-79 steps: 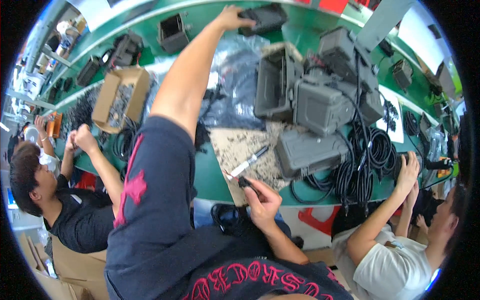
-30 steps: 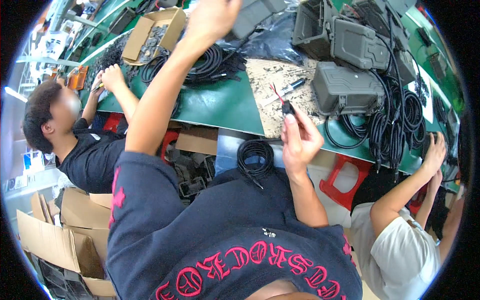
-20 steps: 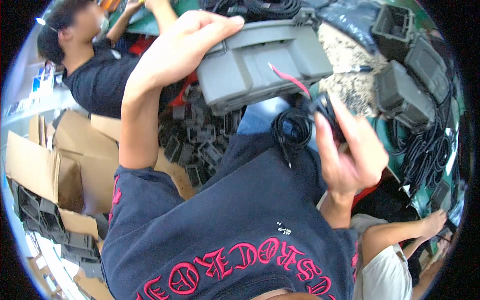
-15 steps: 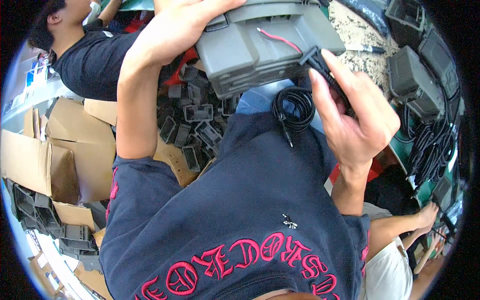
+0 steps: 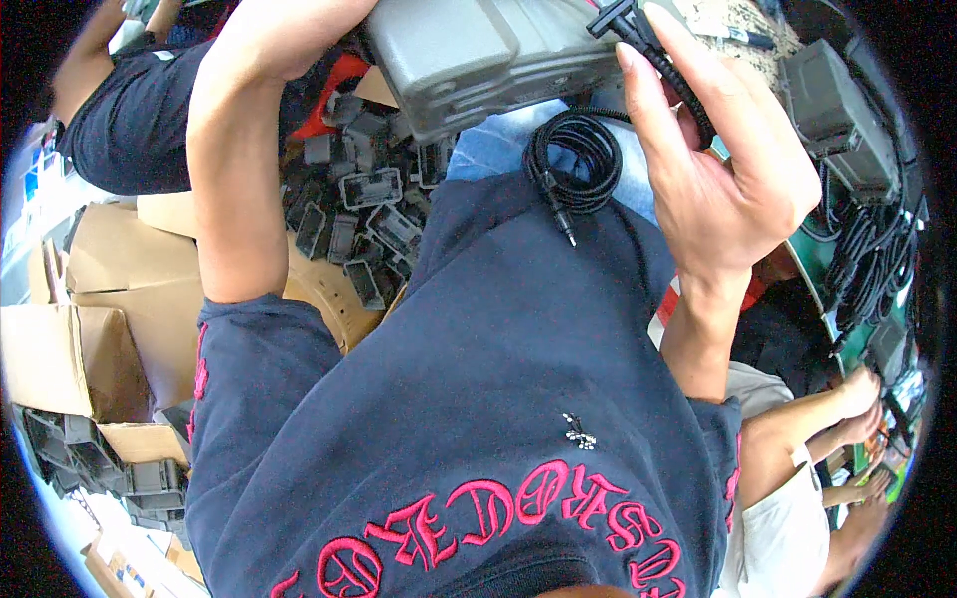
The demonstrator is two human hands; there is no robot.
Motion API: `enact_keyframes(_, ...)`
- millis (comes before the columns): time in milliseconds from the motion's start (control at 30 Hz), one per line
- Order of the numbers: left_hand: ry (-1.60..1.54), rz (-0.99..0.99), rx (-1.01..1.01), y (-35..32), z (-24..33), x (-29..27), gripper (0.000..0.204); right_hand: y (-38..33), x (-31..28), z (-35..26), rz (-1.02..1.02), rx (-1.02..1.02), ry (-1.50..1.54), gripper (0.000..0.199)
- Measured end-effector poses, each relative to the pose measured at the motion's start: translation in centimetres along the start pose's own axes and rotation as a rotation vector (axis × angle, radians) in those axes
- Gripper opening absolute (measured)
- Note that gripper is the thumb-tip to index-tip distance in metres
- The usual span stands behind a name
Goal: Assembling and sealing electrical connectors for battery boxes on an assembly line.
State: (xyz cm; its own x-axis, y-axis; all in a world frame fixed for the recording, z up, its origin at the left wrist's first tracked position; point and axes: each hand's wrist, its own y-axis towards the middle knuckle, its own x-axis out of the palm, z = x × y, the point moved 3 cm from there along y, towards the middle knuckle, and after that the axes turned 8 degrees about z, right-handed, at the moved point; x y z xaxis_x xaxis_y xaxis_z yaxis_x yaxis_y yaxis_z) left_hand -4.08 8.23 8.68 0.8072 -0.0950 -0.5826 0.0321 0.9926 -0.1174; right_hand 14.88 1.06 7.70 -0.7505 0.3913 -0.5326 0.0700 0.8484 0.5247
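Observation:
My right hand [image 5: 733,169] pinches a black ribbed cable [image 5: 688,95] between thumb and fingers. The cable's T-shaped black end [image 5: 618,20] points at a grey plastic housing [image 5: 449,55]. A bit of red wire shows beside that end at the upper edge. Across the housing's far left side lies my left hand [image 5: 289,25], its fingers cut off by the picture's top. The housing rests over my lap, its upper part out of view. Below it, a coil of black cable [image 5: 573,159] with a thin metal-tipped plug [image 5: 571,237] hangs against my shirt.
Many small grey plastic frames [image 5: 371,189] are heaped at the left, beside cardboard boxes [image 5: 130,249]. At the right are another grey housing [image 5: 842,110] and bundled black cables [image 5: 867,269]. Co-workers sit close on both sides; one's hand [image 5: 857,391] is at the right.
The housing and both hands sit higher in the picture, so the left fingers and the housing's top have left view. The cable's T-shaped end stays pinched in my right hand, close to the housing.

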Motion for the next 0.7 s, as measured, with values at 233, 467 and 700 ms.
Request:
enact_keyframes(233, -0.024, -0.094, -0.045, 0.5, -0.7, 0.0, 0.039, 0.3, 0.0, 2.1, 0.077, -0.196, -0.012, 0.03)
enact_keyframes(467, -0.021, -0.052, -0.075, 0.9, -0.5, 0.3, 0.038, -0.4, 1.2, 4.4, 0.178, -0.268, 0.132, 0.03)
enact_keyframes(700, -0.049, -0.053, -0.126, 1.0, -0.7, 0.7, 0.037, -0.3, 1.4, 4.8, 0.195, -0.3, 0.109, 0.032)
